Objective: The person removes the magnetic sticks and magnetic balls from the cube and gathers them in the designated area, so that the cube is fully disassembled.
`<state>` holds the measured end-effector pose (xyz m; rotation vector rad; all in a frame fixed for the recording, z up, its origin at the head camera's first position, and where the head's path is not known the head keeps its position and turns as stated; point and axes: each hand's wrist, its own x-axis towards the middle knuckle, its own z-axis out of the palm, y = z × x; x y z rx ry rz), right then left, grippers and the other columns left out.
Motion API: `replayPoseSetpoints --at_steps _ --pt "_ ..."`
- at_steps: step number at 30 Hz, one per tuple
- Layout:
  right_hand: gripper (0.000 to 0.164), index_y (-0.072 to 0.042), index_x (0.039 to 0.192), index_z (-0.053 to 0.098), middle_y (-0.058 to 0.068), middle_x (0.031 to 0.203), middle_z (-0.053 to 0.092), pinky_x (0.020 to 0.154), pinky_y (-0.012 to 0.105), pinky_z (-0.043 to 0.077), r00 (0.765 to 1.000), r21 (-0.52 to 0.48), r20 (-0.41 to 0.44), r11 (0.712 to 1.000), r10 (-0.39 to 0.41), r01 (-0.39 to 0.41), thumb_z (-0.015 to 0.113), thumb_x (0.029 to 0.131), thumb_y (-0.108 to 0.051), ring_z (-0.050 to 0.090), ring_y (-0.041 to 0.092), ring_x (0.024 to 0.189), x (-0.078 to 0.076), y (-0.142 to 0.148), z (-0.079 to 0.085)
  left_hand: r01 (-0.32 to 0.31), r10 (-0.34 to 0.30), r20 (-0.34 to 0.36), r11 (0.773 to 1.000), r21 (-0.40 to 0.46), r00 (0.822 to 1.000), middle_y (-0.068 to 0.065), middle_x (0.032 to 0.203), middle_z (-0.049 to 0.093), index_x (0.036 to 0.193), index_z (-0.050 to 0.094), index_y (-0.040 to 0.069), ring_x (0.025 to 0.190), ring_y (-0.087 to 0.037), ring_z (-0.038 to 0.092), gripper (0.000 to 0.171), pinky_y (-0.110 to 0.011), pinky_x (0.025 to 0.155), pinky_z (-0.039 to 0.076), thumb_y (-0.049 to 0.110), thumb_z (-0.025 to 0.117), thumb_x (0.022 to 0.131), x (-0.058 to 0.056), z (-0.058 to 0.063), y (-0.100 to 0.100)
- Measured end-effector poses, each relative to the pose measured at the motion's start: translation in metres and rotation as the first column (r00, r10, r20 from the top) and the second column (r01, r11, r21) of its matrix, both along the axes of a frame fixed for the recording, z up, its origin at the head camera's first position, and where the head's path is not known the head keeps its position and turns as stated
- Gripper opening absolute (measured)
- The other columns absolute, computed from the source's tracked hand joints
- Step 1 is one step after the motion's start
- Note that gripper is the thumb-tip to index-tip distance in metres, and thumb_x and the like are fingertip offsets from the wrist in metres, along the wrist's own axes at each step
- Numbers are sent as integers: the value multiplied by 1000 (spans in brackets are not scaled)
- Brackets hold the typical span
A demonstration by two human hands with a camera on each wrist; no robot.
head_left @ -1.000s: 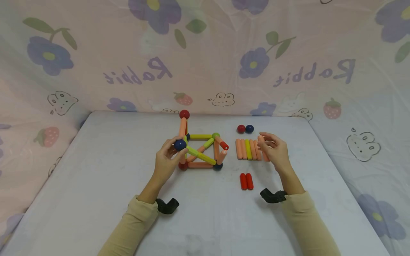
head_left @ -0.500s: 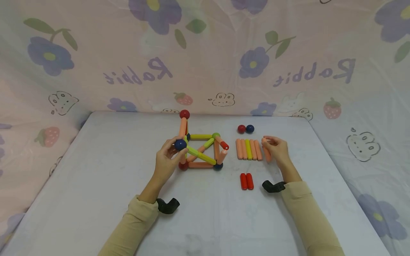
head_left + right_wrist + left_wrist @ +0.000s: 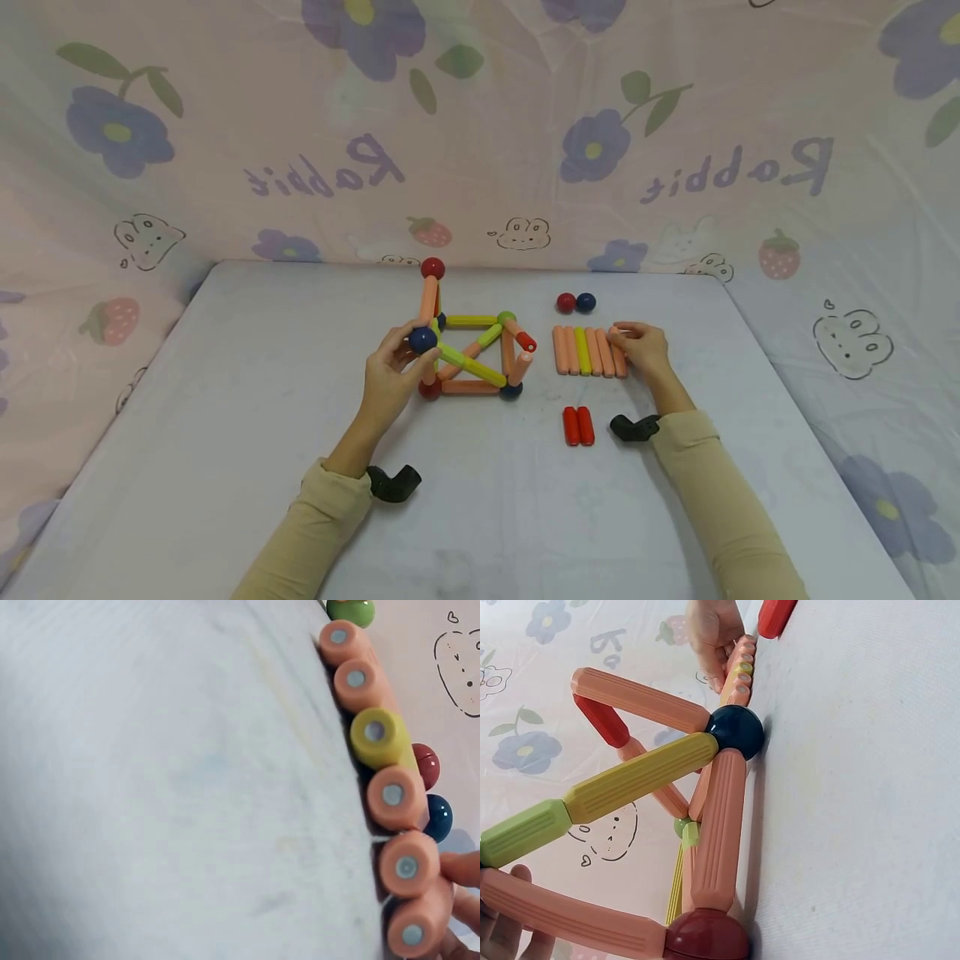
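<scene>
My left hand pinches a dark blue ball at an upper corner of a frame built from magnetic sticks and balls. A light-green and yellow diagonal slopes from that corner down to a lower dark blue ball. In the left wrist view, my left fingers show behind an orange upright. My right hand holds the rightmost orange magnetic stick at the end of a row of sticks. Fingers press against this end of the row in the right wrist view.
Behind the row, a red ball and a dark blue ball sit side by side. Two red sticks lie in front of it. A red ball tops the frame's back left upright. A printed cloth hangs behind the table.
My right hand has lowered the orange stick and brought it left against the row's right end, after first shifting slightly right. My left hand stays at the blue ball.
</scene>
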<state>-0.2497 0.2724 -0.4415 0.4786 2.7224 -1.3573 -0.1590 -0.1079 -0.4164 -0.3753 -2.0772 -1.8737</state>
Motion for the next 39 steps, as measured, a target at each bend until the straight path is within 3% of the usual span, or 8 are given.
replayPoseSetpoints --at_steps 8,17,21,26,32,35,39 --pt "51 2 136 51 24 126 56 58 10 47 999 2 9 999 32 -32 60 95 -26 48 -3 67 4 1 2 0 0 -13 1000 5 1000 -26 113 56 126 56 -6 99 7 60 44 -7 91 51 -4 69 84 0 -1 0" --pt "40 2 127 58 24 114 63 59 7 47 996 48 -93 999 -2 7 61 93 -16 49 -7 67 21 -4 10 -1 1 -18 1000 -5 1000 -25 114 57 127 56 -5 100 6 60 45 -7 91 51 -3 69 84 -1 -2 0" --pt "36 2 123 61 26 113 64 60 6 45 988 43 -146 998 43 -37 63 92 -16 49 -7 71 33 -15 15 -1 0 -28 1000 -3 1000 -25 114 57 127 56 -5 100 7 60 45 -7 91 51 -4 69 84 0 -2 0" --pt "34 4 119 62 26 110 65 68 4 46 960 7 -215 984 178 -181 65 91 -14 51 -6 78 51 -38 17 -2 2 -32 1000 -4 999 -26 114 57 126 55 -5 99 7 60 45 -7 91 51 -4 69 84 0 -1 0" --pt "30 5 115 63 26 106 67 72 6 49 919 -57 -245 941 310 -333 66 90 -9 57 -1 82 70 -68 18 0 0 -27 1000 -1 1000 -26 116 57 127 55 -6 99 7 59 45 -7 91 51 -5 68 84 0 -1 0" --pt "30 6 115 63 24 106 68 74 7 51 889 -59 -264 913 375 -403 67 89 -9 62 6 86 77 -82 18 0 0 -32 1000 0 999 -26 117 57 127 55 -6 99 7 59 45 -7 91 51 -5 68 84 -1 -2 0" --pt "34 5 119 62 24 110 68 80 15 57 840 -69 -303 869 449 -490 68 87 -5 68 26 97 81 -99 15 0 0 -38 1000 1 999 -26 115 57 127 55 -5 98 7 59 45 -7 91 51 -5 68 84 -2 -2 1"
